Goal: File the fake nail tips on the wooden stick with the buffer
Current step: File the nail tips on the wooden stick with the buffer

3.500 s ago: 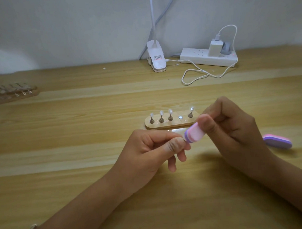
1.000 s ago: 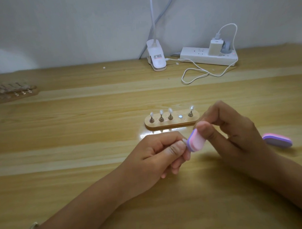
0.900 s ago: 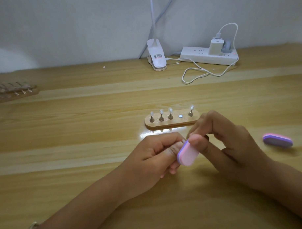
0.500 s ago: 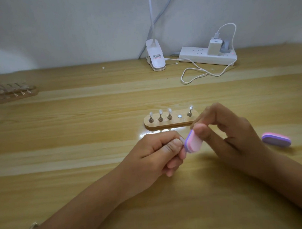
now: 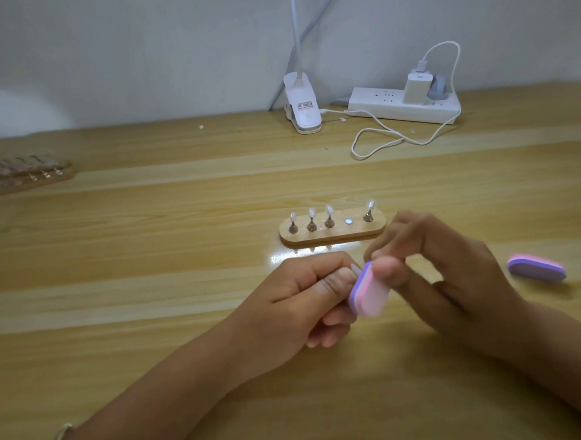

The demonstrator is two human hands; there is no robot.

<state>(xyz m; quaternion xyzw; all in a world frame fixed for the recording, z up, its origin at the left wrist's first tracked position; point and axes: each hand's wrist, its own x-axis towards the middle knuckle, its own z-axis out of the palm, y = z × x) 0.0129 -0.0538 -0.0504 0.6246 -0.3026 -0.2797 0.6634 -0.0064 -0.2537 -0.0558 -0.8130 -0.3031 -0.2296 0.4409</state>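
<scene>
Buffer [image 5: 367, 294] sits lower than half a second ago: it has slid down from the level of the left forefinger to lie along the left thumb, with more of its pink face turned to the camera. The right hand [image 5: 449, 267] pinches it at the upper end between thumb and fingers, and that hand is smeared with motion blur. The left hand [image 5: 305, 298] has kept its place, fingers curled into a loose fist, thumb and forefinger pinching one nail tip [image 5: 356, 268], a pale, pointed sliver that touches the buffer's purple edge. What the tip is mounted on is hidden in the fist.

The buffer is a soft-looking oblong block with rounded ends, layered purple, white and pink. Just beyond the hands lies the wooden stick [image 5: 332, 233], a flat, pale oval plank bearing four small metal pegs, each capped with a clear glossy tip, and one bare round silver spot between the third and fourth peg. A spare buffer [image 5: 536, 269] of the same layered make lies flat near the right wrist. The table [image 5: 151, 224] is smooth, light, grained wood with a sheen. At its far edge stand a white plastic clip lamp [image 5: 303, 109] and a white power strip [image 5: 404, 109] with a looping cable [image 5: 378, 141]. A second stick [image 5: 30, 174] lies far left, blurred
</scene>
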